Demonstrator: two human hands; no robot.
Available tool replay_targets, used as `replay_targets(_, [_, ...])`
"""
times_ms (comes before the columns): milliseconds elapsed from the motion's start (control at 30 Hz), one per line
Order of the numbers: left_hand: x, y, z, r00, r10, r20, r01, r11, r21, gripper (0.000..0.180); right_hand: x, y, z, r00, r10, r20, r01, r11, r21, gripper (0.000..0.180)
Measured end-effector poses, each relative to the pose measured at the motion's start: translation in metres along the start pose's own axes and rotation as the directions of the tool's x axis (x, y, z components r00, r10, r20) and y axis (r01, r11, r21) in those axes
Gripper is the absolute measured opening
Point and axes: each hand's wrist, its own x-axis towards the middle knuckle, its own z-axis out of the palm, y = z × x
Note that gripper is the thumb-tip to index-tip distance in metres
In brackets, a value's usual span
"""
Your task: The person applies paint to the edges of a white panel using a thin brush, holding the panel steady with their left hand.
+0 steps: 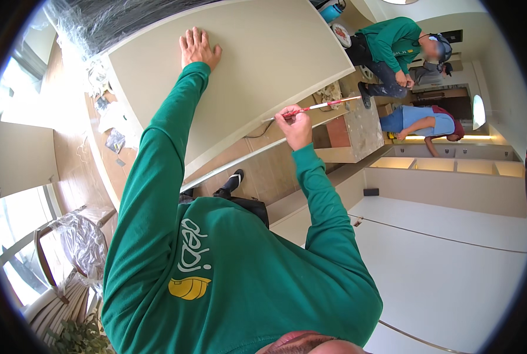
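Observation:
My left hand (pixel 200 50) rests palm down on a large beige panel (pixel 257 65), fingers spread, close to its far left edge. In my right hand (pixel 296 127), thumb and fingers pinch a slender red-and-white striped stick (pixel 319 107). One end of it points at the panel's near edge, and the longer end sticks out to the right. Whether the tip touches the edge I cannot tell. What kind of tool it is does not show clearly.
Beyond the panel's right end a person in green (pixel 393 47) sits; another person in blue and maroon (pixel 431 123) bends by lit shelves. A plastic-wrapped chair (pixel 78 242) stands at left. Plastic sheeting (pixel 128 26) lies behind the panel. White cabinet doors (pixel 440 248) are at right.

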Motion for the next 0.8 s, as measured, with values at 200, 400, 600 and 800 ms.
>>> replay_targets(200, [0.000,-0.001,0.000,1.000,-0.002,-0.004,0.002,1.000,0.008,0.073,0.012,0.009,-0.014,0.999,0.015,-0.040,-0.015,1.000,-0.002,0.013])
replay_targets(400, [0.000,0.003,-0.007,0.999,-0.018,0.039,0.017,1.000,0.009,0.073,0.024,0.017,-0.025,0.997,-0.003,-0.078,0.001,1.000,-0.030,0.013])
replay_targets(600, [0.000,0.001,-0.007,0.999,-0.030,0.043,0.029,1.000,0.009,0.072,0.023,-0.007,-0.032,0.979,-0.152,-0.139,0.115,0.964,-0.241,0.012])
replay_targets(800, [-0.002,0.001,-0.011,0.997,-0.033,0.065,0.032,0.999,0.010,0.073,-0.008,-0.022,-0.002,0.986,-0.162,-0.036,0.151,0.965,-0.213,0.012])
